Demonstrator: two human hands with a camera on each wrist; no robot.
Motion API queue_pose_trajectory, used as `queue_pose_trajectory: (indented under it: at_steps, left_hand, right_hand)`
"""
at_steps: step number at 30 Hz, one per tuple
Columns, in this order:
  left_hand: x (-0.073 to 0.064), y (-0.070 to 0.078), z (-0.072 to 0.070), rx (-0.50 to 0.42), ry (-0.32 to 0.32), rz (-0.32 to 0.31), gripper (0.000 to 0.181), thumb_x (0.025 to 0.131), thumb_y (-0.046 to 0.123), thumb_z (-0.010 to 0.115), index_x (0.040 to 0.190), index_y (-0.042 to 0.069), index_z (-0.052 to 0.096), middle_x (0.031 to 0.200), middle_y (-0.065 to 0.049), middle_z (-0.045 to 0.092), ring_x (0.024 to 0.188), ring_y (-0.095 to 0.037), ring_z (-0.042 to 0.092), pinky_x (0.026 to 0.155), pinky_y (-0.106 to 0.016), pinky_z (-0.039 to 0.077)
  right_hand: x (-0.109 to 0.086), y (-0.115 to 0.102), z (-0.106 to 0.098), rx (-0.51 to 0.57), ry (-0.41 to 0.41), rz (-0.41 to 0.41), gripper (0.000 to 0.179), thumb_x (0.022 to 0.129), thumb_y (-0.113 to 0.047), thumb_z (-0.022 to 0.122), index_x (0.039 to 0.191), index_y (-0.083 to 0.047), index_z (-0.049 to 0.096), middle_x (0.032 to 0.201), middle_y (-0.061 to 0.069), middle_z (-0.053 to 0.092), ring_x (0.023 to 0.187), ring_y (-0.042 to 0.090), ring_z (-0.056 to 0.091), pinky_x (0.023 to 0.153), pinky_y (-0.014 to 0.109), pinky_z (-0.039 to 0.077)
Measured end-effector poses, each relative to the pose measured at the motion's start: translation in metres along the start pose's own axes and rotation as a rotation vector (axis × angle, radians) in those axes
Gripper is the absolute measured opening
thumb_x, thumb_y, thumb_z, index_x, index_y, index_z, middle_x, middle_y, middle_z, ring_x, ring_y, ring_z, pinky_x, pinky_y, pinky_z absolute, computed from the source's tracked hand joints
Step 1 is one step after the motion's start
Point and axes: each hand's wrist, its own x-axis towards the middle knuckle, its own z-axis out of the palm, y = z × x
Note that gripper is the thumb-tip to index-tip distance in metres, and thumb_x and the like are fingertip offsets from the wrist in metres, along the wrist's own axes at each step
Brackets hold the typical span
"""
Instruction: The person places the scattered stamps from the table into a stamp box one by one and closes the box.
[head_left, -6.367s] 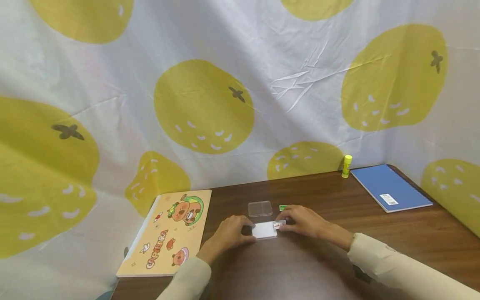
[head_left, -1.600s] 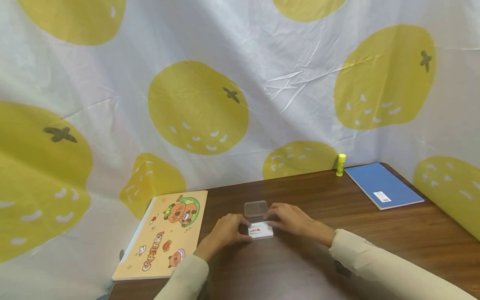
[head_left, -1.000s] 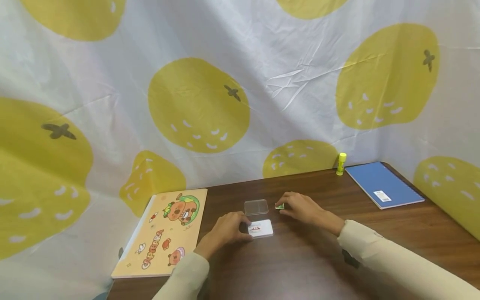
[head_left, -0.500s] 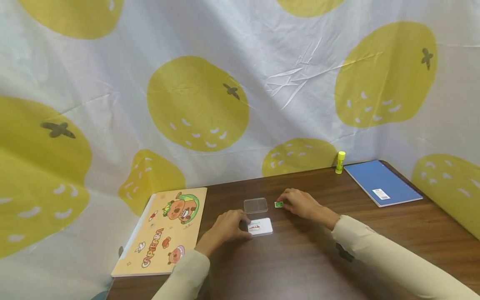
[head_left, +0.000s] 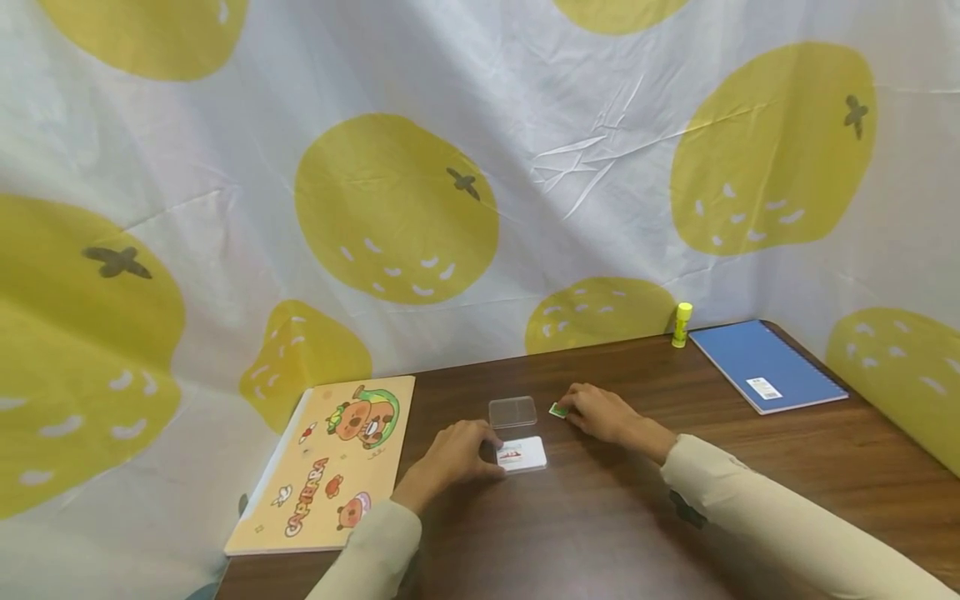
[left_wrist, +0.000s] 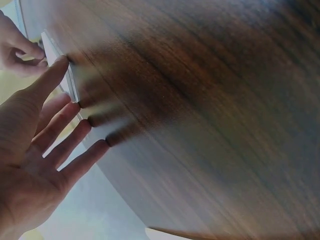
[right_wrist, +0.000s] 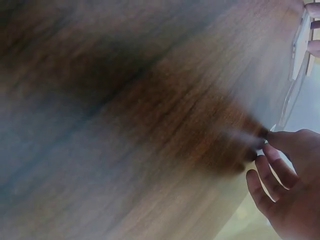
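Observation:
A flat clear case filled with white (head_left: 532, 454) lies on the table, and a small piece with a red print (head_left: 510, 454) lies on the left part of its top. My left hand (head_left: 453, 454) holds the case by its left end, thumb at the near side and index finger at the far side; the left wrist view shows the thumb along the case's edge (left_wrist: 73, 84). To the right and farther back, my right hand (head_left: 600, 412) pinches a small green card (head_left: 557, 409) between thumb and fingertips, low over the table. The fingers partly cover the card.
A clear plastic lid (head_left: 513, 412) lies just behind the case. A capybara folder (head_left: 322, 467) lies at left. A yellow glue stick (head_left: 681, 325) stands at the back right beside a blue notebook (head_left: 772, 367). A fruit-printed curtain (head_left: 525, 250) hangs behind the table.
My right hand earlier held the red-printed piece at the case's right end; that piece now lies on the case. The right hand has moved right to the green card, which now sits tilted in its fingertips.

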Motion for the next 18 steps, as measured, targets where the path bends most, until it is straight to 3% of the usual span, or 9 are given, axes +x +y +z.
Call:
queue_pose_trajectory:
  at_steps: [9, 18]
  left_hand:
    - [0.0003, -0.0005, 0.0011, 0.0, 0.004, 0.011, 0.045, 0.076, 0.04, 0.093, 0.111, 0.014, 0.081, 0.118, -0.001, 0.075, 0.107, -0.021, 0.07, 0.09, -0.042, 0.057]
    - [-0.0005, 0.0003, -0.001, -0.014, 0.004, 0.009, 0.044, 0.077, 0.038, 0.093, 0.111, 0.014, 0.081, 0.116, 0.0, 0.075, 0.106, -0.021, 0.07, 0.09, -0.043, 0.057]
  right_hand:
    - [-0.0045, 0.0006, -0.0004, -0.014, 0.029, -0.031, 0.022, 0.094, -0.004, 0.074, 0.115, -0.007, 0.078, 0.105, 0.006, 0.071, 0.097, 0.025, 0.069, 0.081, 0.044, 0.06]
    - [0.0003, -0.0028, -0.001, -0.013, 0.007, -0.006, 0.028, 0.097, -0.015, 0.074, 0.121, -0.001, 0.074, 0.105, 0.009, 0.068, 0.088, 0.02, 0.062, 0.073, 0.039, 0.058]
